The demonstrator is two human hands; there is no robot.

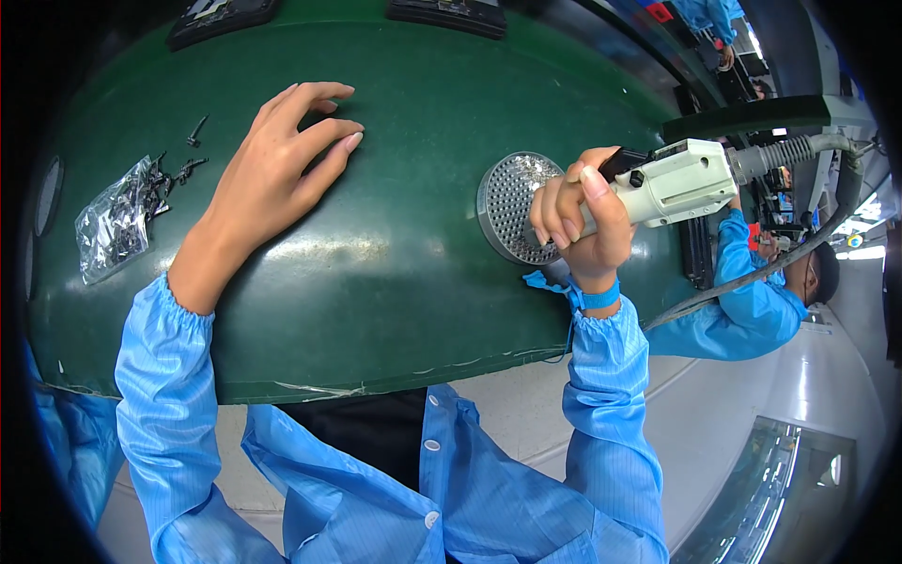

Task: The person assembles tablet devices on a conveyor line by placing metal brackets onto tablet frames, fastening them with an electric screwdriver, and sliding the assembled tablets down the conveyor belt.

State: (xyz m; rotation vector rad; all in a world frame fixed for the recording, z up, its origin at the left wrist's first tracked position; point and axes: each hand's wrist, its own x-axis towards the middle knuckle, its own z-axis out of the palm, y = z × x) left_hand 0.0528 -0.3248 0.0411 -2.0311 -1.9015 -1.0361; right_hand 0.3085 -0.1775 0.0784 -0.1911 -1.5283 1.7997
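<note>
My right hand (584, 211) is wrapped around the pale cream plastic corded tool (678, 183) at the right edge of the round grey perforated tray (505, 211), apparently in a pick-up step whose next move calls for careful aim, my left hand (280, 150) half-curled and empty over the glossy green tabletop (376, 324).

This is a factory assembly workshop, shown by the green-topped workbench (404, 324), a pale industrial hand tool (678, 183), a perforated round tray (501, 202), a plastic bag (101, 224) of small black parts (156, 195), a blue wrist strap (600, 298), and a co-worker (757, 315) in a blue smock (700, 334).
</note>
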